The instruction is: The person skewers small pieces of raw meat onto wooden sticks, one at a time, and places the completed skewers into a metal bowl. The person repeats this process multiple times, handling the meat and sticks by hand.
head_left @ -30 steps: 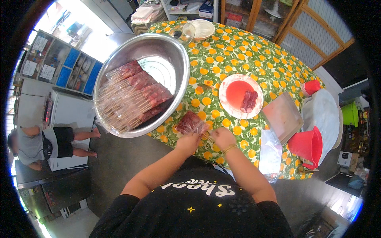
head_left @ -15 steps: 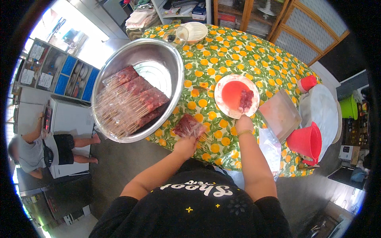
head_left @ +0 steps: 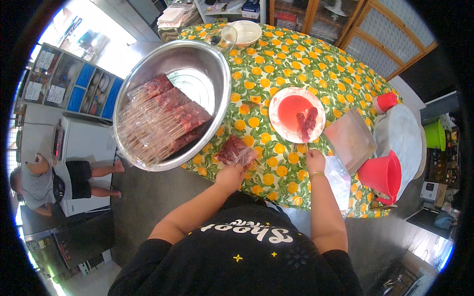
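My left hand [head_left: 231, 176] is closed on a plastic-wrapped bundle of meat skewers [head_left: 234, 150], its stick ends poking out to the right over the cloth. Farther right, my right hand [head_left: 315, 161] pinches the stick of a meat skewer [head_left: 307, 124]. That skewer's dark red meat lies against the near right part of a white plate [head_left: 276, 129] holding red liquid. At the left stands a big metal basin [head_left: 221, 101] with several wrapped bundles of skewers [head_left: 170, 106] stacked inside, sticks toward the lower left.
A flowered tablecloth [head_left: 276, 64] covers the table. Right of the plate are a translucent tray [head_left: 351, 138], a clear plastic bag [head_left: 336, 185], a red pitcher [head_left: 379, 173] and a red cup [head_left: 385, 102]. A glass bowl [head_left: 228, 37] and pale plate [head_left: 247, 32] sit far back. Another person [head_left: 44, 182] stands at left.
My right hand has shifted right and slightly nearer me, so the skewer's stick now shows between hand and plate. My left hand stays with its bundle. The other person's arm has bent inward.
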A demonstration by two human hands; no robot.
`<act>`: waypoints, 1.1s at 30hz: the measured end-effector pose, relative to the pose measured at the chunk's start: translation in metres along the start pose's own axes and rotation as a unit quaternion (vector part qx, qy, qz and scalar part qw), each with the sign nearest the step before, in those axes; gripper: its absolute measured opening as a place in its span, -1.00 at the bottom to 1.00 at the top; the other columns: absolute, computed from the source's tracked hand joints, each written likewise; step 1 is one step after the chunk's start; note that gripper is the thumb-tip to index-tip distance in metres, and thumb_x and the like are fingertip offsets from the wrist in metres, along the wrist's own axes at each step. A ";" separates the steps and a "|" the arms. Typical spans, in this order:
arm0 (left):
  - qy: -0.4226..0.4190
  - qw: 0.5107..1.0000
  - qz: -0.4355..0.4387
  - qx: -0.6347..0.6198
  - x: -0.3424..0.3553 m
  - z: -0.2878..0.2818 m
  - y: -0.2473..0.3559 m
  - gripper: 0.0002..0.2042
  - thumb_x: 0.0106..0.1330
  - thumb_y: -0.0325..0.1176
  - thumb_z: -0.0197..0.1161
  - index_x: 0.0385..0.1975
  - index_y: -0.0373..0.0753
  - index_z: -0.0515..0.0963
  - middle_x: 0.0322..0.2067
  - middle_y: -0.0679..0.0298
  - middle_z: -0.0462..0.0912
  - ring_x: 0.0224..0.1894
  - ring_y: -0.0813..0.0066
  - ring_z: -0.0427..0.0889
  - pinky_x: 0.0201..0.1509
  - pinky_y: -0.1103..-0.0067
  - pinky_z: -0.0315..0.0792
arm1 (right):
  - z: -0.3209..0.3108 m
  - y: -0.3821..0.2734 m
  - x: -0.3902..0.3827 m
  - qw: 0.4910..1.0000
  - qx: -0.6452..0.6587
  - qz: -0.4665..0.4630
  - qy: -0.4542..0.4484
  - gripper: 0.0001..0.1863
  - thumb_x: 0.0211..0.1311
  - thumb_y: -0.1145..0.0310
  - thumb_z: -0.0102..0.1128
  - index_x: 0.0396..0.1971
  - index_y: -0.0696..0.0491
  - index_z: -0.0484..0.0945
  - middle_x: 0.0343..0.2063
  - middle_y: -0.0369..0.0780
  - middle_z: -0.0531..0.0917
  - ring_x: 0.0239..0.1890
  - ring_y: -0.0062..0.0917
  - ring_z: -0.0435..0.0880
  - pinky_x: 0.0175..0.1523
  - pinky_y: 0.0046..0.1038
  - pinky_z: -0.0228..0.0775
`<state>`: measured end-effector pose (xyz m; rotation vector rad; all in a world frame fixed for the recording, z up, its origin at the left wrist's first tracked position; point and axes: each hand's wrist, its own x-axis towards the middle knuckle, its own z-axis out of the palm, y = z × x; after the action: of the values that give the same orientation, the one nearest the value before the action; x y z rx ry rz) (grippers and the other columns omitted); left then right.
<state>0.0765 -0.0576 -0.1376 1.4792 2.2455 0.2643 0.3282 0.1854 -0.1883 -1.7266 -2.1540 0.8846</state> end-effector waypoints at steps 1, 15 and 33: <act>0.008 1.000 0.000 -0.010 0.000 0.000 -0.001 -0.81 0.31 -0.21 0.13 -0.34 -0.22 0.51 -0.29 0.08 0.60 -0.22 0.01 0.62 -0.18 0.18 0.52 | -0.003 0.000 -0.009 1.000 0.008 -0.004 -0.008 -0.81 0.19 0.27 0.23 -0.32 0.06 0.65 -0.35 -0.04 0.69 -0.26 -0.13 0.67 -0.11 -0.19 0.50; 0.044 0.998 -0.013 -0.032 0.001 -0.011 0.004 -0.87 0.26 -0.28 0.17 -0.37 -0.21 0.51 -0.32 0.13 0.61 -0.21 0.06 0.62 -0.15 0.24 0.52 | -0.021 -0.043 -0.132 0.945 -0.101 -0.184 -0.250 -0.88 0.13 0.38 0.13 -0.41 0.08 0.60 -0.39 -0.06 0.61 -0.25 -0.10 0.62 -0.14 -0.14 0.47; -0.028 0.999 0.032 0.009 0.002 0.009 -0.007 -0.85 0.30 -0.26 0.15 -0.26 -0.18 0.49 -0.28 0.12 0.60 -0.20 0.04 0.63 -0.12 0.21 0.52 | 0.029 -0.090 -0.057 0.988 -0.036 -0.128 -0.076 -0.69 0.29 0.11 0.16 -0.35 0.08 0.60 -0.39 -0.05 0.66 -0.25 -0.13 0.66 -0.15 -0.13 0.49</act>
<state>0.0747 -0.0592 -0.1490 1.5517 2.1643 0.2191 0.2562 0.1126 -0.1475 -1.4090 -2.4651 0.9041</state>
